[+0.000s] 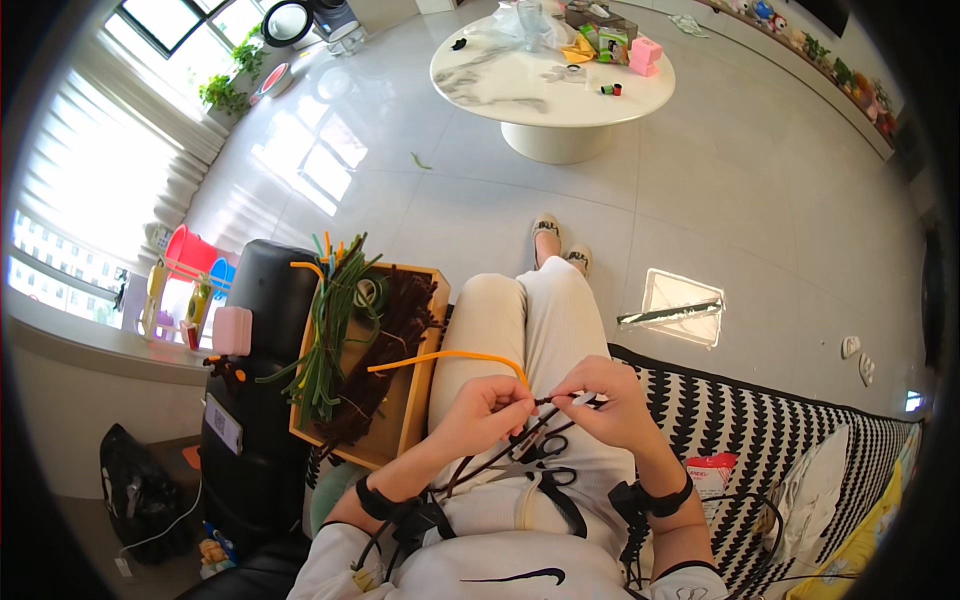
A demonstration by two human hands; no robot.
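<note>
Above my lap, my left hand (487, 412) and my right hand (608, 402) are close together, each with thumb and fingers pinched. Between the fingertips runs a twisted dark brown pipe cleaner (543, 401). An orange pipe cleaner (450, 356) arches leftward from beside the left fingers; whether that hand grips it is hidden. Dark stems (490, 462) slant down across my lap below the hands. What look like black scissor handles (553, 446) lie on my trousers. To the left, a wooden box (412, 410) holds green pipe cleaners (325, 350) and a dark brown bundle (390, 345).
The box rests beside my left thigh, against a black armrest (270, 370) carrying a phone (222, 424) and a pink case (232, 330). A patterned sofa cover (740, 430) is on my right. Ahead stands a round marble-topped table (490, 90) with assorted things.
</note>
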